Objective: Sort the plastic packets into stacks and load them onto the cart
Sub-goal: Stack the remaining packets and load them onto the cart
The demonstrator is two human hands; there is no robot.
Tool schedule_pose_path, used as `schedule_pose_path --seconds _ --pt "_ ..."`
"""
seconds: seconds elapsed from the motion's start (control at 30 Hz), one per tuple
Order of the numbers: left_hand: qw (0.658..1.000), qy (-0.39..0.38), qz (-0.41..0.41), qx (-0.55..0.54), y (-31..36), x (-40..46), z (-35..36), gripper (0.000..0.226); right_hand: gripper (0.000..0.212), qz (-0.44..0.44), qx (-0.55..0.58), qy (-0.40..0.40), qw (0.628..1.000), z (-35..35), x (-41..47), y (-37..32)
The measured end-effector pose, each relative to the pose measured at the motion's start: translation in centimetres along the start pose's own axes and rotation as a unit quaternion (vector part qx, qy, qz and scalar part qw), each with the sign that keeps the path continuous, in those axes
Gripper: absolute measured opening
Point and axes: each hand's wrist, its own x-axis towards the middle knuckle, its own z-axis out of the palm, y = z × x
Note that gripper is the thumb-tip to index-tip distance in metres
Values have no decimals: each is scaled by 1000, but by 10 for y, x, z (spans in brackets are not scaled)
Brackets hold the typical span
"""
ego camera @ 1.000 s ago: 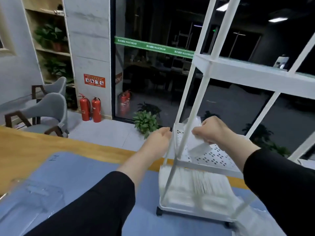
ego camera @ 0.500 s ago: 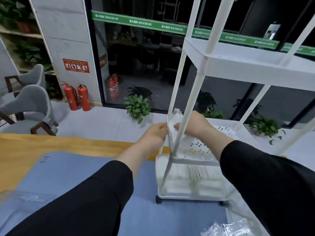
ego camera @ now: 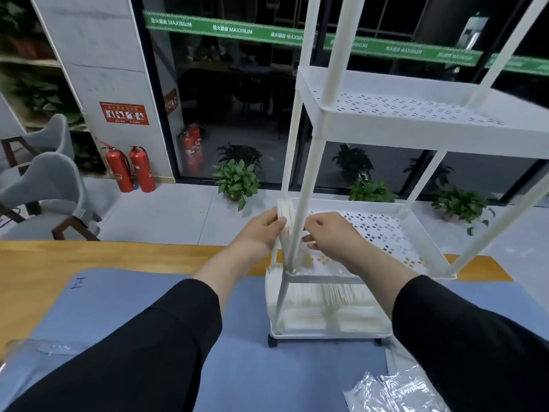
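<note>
Both hands grasp one upright stack of packets [ego camera: 284, 224] at the near-left corner of the cart [ego camera: 416, 215] middle shelf: left hand [ego camera: 258, 236] pinches its left side, right hand [ego camera: 329, 233] its right, the corner post between them.

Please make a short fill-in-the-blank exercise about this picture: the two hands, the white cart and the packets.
1. Both hands hold a stack of packets upright at the cart's ______ shelf.
2. The left hand and the right hand are on opposite sides of a white cart ______.
3. The cart stands on a ______ mat.
4. More packets fill the ______ shelf.

Missing words: middle; post; blue; bottom
</note>
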Motion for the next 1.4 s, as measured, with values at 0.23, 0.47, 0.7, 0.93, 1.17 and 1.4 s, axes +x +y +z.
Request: schedule_pose_path --seconds 0.23,0.47,0.7,0.93,1.17,1.4 --pt "999 17 -23 18 -2 8 -3 53 47 -33 -11 20 999 -1 -3 5" --pt "999 39 -25 9 -7 5 -8 58 47 -27 -45 27 998 -5 -3 11" --pt "971 215 53 93 -12 -41 -7 31 38 -128 -46 175 975 -24 -59 16" --pt "943 302 35 135 -88 -140 39 32 20 -142 -21 257 956 -37 -200 130" --pt "964 -55 -106 238 -147 -179 160 20 20 124 -134 136 974 -27 -284 300" --pt "936 -157 -211 234 -180 -182 234 53 52 191 -195 35 961 -31 -293 357"
